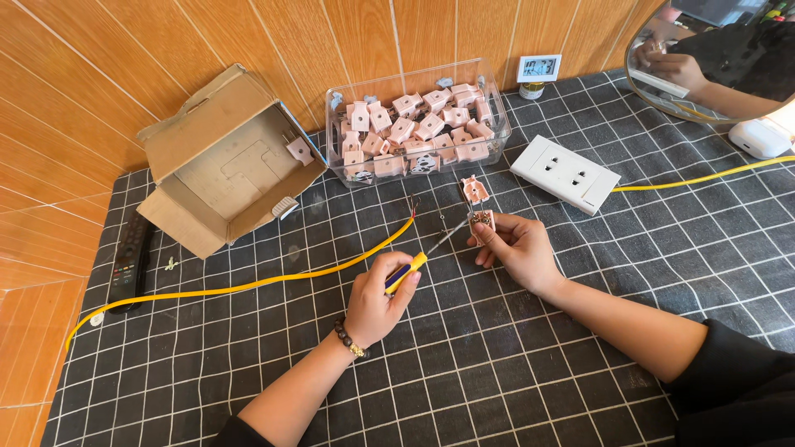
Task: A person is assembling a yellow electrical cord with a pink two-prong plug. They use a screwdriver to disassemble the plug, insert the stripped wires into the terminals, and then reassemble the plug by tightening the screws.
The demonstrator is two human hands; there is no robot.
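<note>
Screwdriver (418, 252) with a yellow and blue handle sits in my left hand (377, 300), fingers wrapped closed around the grip, and its thin metal shaft slants up and to the right toward the small pink plug piece (481, 219). My right hand (517, 246) pinches that plug piece between thumb and fingertips, low on the body, so its top pokes up above the fingers. I cannot tell whether the screwdriver tip actually touches the plug; they are very close. Both hands are over the middle of the black mat (513, 364) with its white grid lines.

Just above the right hand lies another pink plug piece (474, 189) on the mat. Behind it, against the wooden wall (99, 74), I see a clear plastic tub (497, 132) heaped with more pink plugs of the same kind. To the left of the tub stands an open brown cardboard box (207, 178), tipped on its side with its flaps spread, one pink piece lying inside near its right edge. To the right of the tub is a white rectangular wall socket plate (566, 174), lying flat and a little askew.

A yellow cable (248, 286) runs from the left edge across the mat, ending in bare wire strands near the screwdriver shaft. A black remote control (131, 261) lies at the left edge. A small white square display (539, 69) leans on the wall behind the tub, and a round mirror (704, 58) fills the top right corner.
</note>
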